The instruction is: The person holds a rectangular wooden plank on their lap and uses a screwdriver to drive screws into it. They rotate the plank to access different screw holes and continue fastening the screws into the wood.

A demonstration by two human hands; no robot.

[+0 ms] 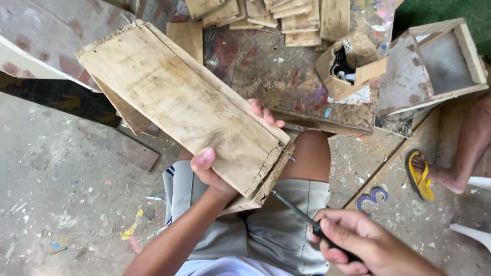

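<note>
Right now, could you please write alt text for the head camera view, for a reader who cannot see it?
The left hand grips a rough wooden board assembly over the person's lap, while the right hand points a screwdriver at its lower edge. Beyond lie a paint-stained work surface, stacked wood pieces, a small cardboard box and an open wooden box.

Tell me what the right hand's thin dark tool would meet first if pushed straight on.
The right hand points its thin dark metal tool up-left at the lower end of the stacked pale wooden boards gripped by the left hand. That board end likely comes first, though depth is unclear.
</note>
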